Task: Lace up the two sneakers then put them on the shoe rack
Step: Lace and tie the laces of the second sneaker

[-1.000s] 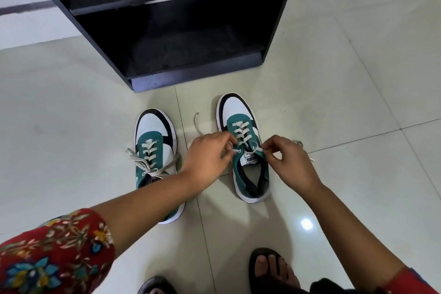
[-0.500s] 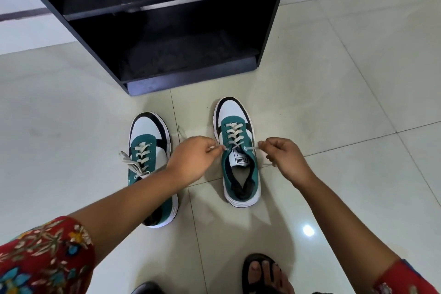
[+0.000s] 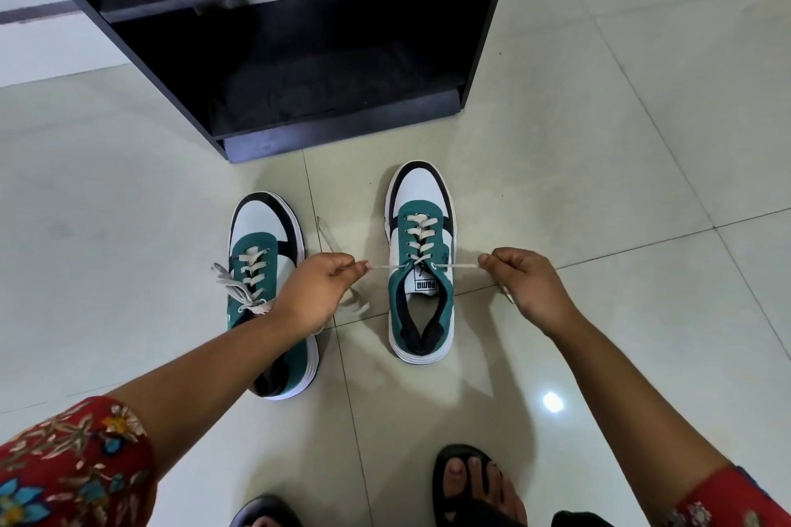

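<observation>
Pulling taut is the step in hand, judged from the lace ends drawn out sideways on the right sneaker.

Left to right:
- Left sneaker [image 3: 267,270]: stands on the tiled floor [image 3: 599,184], toe toward the shoe rack [image 3: 299,56]. Its lace is threaded through the visible eyelets, with loose ends bunched at the outer side; no finished bow can be made out. Its heel half is covered by the left forearm.
- Left hand [image 3: 314,291]: closed in a pinch on one end of the right sneaker's lace [image 3: 387,266], which is held out to the side; a slack tail is seen trailing on the floor beside the hand.
- Right sneaker [image 3: 421,261]: on the floor, near the left sneaker but apart from it, toe toward the rack. Lacing is crossed up to the top eyelets, the tongue label is visible, and no knot is tied yet.
- Right hand [image 3: 524,282]: closed in a pinch on the other lace end, which is held out level and opposite the left hand; a short tail pokes out below the fist.
- Rack: dark, open-fronted, just beyond the toes; nothing can be made out on the shelves that show.

Progress, as judged: threading is done or nearly done on both. Left to do: tie the right one, tidy or tie the left one, and place both on the rack.
</observation>
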